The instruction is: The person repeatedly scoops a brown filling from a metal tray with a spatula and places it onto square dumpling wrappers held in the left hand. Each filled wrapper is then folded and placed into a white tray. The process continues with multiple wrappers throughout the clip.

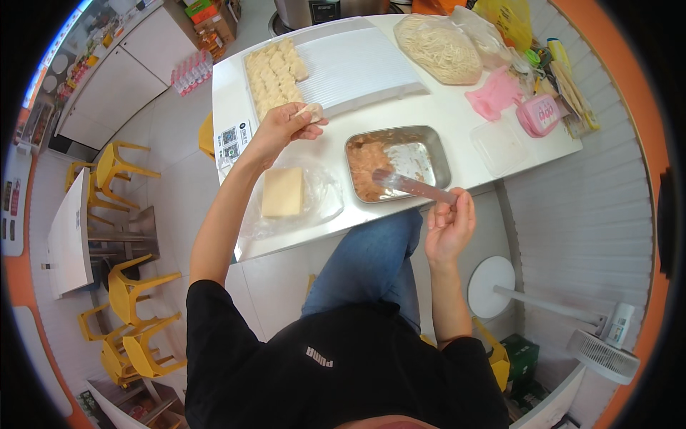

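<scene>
My left hand point(286, 128) holds a small folded dough wrapper point(311, 111) between thumb and fingers, just over the near edge of a white ribbed tray point(353, 69). Rows of wrapped dumplings point(273, 75) fill that tray's left part. My right hand point(451, 222) grips the end of a flat, partly see-through spatula point(415, 186), whose tip is at the minced filling point(368, 161) in a rectangular steel pan point(442, 163). A stack of square dough wrappers point(283, 192) lies on a clear plastic bag point(321, 198), below my left hand and left of the pan.
Bagged noodles point(439, 48), a pink plastic bag point(494, 94), a pink box point(538, 115) and a clear plastic lid point(498, 149) lie on the table's right part. A large metal cooker point(353, 8) stands beyond the table. Yellow stools point(126, 289) are at the left.
</scene>
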`<state>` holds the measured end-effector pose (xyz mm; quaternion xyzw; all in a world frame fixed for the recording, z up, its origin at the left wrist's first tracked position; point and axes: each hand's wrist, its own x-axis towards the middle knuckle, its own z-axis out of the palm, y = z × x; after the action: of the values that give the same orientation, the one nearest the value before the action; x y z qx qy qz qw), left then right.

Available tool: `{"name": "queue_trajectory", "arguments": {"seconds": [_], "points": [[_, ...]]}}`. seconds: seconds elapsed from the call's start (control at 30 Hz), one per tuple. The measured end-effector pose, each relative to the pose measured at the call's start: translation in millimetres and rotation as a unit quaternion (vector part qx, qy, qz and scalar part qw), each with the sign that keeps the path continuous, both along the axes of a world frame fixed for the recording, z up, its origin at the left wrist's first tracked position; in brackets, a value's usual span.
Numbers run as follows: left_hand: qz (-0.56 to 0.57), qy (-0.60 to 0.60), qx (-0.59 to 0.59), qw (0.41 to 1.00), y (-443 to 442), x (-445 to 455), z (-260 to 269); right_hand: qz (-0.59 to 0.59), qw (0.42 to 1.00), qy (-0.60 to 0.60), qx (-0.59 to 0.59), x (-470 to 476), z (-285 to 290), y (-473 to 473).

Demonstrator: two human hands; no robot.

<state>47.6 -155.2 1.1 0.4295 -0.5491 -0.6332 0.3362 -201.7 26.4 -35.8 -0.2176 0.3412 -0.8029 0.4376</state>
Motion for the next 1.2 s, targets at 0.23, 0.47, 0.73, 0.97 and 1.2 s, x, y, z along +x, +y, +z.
{"name": "queue_trajectory", "arguments": {"seconds": [0.23, 0.47, 0.73, 0.97, 1.2], "points": [[0.076, 0.057, 0.008, 0.995, -40.1, 4.2, -8.2, -0.004, 1.000, -0.008, 0.003, -1.6, -0.8, 1.3], [0.066, -0.184, -0.211, 0.958, -127.7, 14.4, -16.7, -0.028, 0.999, -0.001, 0.017, -7.0, -3.8, 0.2], [0.002, -0.396, -0.373, 0.839, -171.9, 5.0, -38.8, -0.040, 0.999, -0.001, 0.037, -13.0, -4.9, -1.7], [-0.025, -0.458, -0.417, 0.785, -178.1, 4.4, -46.7, -0.034, 0.999, -0.004, 0.037, -14.9, -8.1, -4.8], [0.103, -0.427, -0.554, 0.708, -126.6, -6.8, -12.6, -0.050, 0.998, -0.004, 0.041, -15.8, -11.4, -6.5]]}}
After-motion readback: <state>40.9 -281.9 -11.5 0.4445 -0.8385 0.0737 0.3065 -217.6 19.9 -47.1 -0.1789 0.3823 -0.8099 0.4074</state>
